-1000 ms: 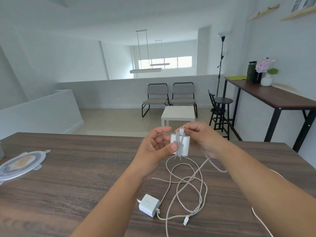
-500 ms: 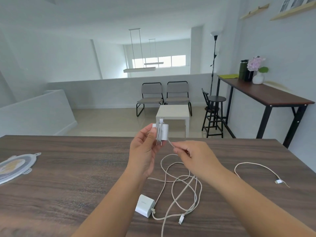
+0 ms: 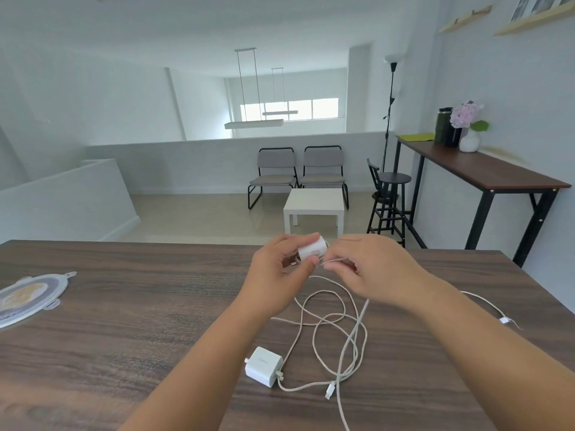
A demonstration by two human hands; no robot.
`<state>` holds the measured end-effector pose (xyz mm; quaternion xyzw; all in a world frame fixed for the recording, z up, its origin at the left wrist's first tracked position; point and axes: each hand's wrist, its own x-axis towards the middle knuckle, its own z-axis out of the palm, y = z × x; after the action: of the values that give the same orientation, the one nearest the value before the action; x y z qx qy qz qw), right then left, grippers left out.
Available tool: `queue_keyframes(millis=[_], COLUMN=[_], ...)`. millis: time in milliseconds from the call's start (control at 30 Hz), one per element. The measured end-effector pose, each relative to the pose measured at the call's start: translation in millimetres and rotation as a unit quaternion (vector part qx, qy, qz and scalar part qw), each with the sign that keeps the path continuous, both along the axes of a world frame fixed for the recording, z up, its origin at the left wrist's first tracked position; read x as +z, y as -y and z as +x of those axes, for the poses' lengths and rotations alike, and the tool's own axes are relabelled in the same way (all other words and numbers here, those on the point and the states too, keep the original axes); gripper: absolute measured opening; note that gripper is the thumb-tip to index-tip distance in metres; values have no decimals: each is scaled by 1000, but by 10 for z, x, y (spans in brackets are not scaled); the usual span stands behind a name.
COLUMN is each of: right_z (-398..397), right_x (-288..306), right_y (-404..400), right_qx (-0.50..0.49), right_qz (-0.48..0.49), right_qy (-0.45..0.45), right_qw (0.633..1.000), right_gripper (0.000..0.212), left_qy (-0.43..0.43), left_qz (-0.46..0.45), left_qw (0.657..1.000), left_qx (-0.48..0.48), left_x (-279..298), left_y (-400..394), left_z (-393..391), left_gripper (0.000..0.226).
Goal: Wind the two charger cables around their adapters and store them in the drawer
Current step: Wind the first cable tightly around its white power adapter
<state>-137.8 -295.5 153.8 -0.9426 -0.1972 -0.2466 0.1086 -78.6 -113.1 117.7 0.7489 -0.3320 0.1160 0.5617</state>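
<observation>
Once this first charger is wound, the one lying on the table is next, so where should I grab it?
Take the second adapter by its two broad flat faces, coming from above. It lies flat on the table, prongs pointing left and its cable leaving the right end, so pinching across the body's long edges avoids both.

two adapters (image 3: 312,251) (image 3: 263,366), two cables (image 3: 348,346) (image 3: 485,304)

Left hand (image 3: 273,272) grips a white adapter (image 3: 312,251) above the desk (image 3: 124,321); right hand (image 3: 370,272) pinches its cable (image 3: 357,325). Second adapter (image 3: 264,366) lies near the desk's front edge.
</observation>
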Motion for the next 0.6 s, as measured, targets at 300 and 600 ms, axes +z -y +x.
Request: queue_keyframes(millis=[300, 600], right_z=[-30, -40], right_x=[-6, 155], right_y=[-14, 169], right_qx=[46, 34], right_qz=[208, 215], right_qy=[-65, -204], right_qw=[975, 955], right_gripper=[7, 8], left_qy=[-41, -48], left_qz=[-26, 68], left_qw=[996, 992], left_qx=[-73, -99], left_x=[-86, -56], left_y=[4, -116], left_z=[-101, -40], left_gripper=[41, 36])
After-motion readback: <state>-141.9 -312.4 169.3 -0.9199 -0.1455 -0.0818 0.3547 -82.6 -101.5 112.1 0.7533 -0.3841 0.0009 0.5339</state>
